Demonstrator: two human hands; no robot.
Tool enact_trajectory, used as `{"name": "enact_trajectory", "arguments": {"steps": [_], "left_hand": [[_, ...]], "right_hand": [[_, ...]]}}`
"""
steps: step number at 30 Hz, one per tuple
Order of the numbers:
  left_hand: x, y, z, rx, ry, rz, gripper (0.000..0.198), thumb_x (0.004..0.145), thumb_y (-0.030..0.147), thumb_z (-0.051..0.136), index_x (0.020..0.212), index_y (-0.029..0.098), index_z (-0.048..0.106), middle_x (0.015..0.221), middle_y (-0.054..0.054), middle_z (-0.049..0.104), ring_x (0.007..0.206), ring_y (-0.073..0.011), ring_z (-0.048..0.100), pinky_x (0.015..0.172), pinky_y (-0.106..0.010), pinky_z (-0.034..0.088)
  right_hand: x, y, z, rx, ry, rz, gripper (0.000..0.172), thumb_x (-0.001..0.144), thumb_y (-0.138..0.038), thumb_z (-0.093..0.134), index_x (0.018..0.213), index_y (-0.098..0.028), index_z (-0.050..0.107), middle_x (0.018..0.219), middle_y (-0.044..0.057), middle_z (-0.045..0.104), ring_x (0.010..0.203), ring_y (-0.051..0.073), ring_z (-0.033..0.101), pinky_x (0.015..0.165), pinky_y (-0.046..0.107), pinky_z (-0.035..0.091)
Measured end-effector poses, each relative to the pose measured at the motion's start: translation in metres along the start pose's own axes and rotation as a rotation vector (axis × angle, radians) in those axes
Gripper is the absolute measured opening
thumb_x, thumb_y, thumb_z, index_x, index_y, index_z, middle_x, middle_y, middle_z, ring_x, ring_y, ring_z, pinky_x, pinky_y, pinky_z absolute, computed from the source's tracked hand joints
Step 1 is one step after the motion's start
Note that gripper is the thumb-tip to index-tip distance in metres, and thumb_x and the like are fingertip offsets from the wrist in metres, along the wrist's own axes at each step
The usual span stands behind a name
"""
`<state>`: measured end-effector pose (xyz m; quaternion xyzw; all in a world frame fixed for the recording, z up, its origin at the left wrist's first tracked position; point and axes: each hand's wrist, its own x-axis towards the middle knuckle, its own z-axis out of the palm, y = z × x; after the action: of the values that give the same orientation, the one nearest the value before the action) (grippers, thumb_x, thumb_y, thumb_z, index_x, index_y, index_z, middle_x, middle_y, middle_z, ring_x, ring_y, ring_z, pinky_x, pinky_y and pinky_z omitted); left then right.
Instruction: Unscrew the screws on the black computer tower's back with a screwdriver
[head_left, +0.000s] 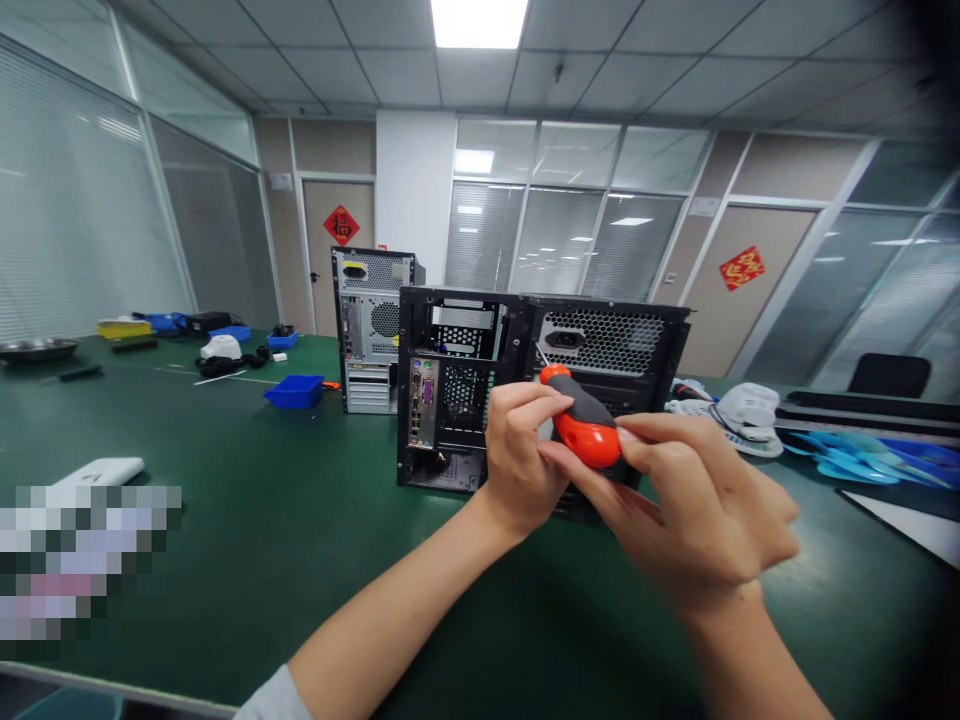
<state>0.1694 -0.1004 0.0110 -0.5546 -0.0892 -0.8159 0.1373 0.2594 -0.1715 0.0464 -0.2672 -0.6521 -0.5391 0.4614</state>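
A screwdriver (589,420) with an orange-red and black handle points away from me, its thin shaft aimed at the power supply (602,340) of a black computer case (517,300). My right hand (697,495) grips the rear end of the handle between thumb and fingers. Curled against the side of the same handle is my left hand (525,450). The screwdriver's tip shows near the power supply's left edge; whether it touches a screw I cannot tell. Ports and a metal plate (423,405) fill the left part of the case. My hands hide its lower right.
A second computer case (375,325) stands behind, to the left. On the green table (285,560) are a blue tray (296,391), a white device (97,470), a metal pan (37,349), a white basket (750,438) and light-blue items (847,455).
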Motion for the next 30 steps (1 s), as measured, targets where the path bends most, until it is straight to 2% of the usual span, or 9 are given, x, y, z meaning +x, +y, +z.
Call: {"name": "enact_trajectory", "arguments": {"steps": [12, 22, 30], "left_hand": [[0.001, 0.000, 0.000, 0.010, -0.009, 0.027, 0.029, 0.097, 0.040, 0.033, 0.102, 0.019, 0.052, 0.093, -0.004, 0.058, 0.088, -0.0127, 0.058, 0.075, -0.029, 0.052], [0.001, -0.002, -0.002, -0.001, -0.042, 0.047, 0.035, 0.095, 0.046, 0.033, 0.105, 0.018, 0.052, 0.097, -0.005, 0.059, 0.092, -0.0131, 0.059, 0.078, -0.029, 0.052], [0.002, -0.006, -0.003, 0.007, -0.087, 0.116, 0.027, 0.094, 0.039, 0.041, 0.110, 0.018, 0.051, 0.098, -0.005, 0.059, 0.094, -0.0139, 0.059, 0.079, -0.029, 0.053]], "right_hand": [[0.005, 0.003, -0.008, 0.009, -0.045, -0.005, 0.023, 0.078, -0.025, 0.071, 0.073, -0.018, 0.050, 0.068, 0.003, 0.062, 0.056, 0.011, 0.055, 0.050, 0.022, 0.038], [0.004, 0.011, -0.013, 0.033, -0.067, -0.031, 0.025, 0.075, -0.029, 0.074, 0.081, -0.015, 0.055, 0.073, 0.005, 0.064, 0.061, 0.013, 0.058, 0.053, 0.023, 0.041], [0.006, 0.019, -0.020, 0.047, -0.139, -0.062, 0.025, 0.076, -0.031, 0.073, 0.085, -0.013, 0.057, 0.076, 0.006, 0.064, 0.065, 0.013, 0.059, 0.058, 0.024, 0.042]]}}
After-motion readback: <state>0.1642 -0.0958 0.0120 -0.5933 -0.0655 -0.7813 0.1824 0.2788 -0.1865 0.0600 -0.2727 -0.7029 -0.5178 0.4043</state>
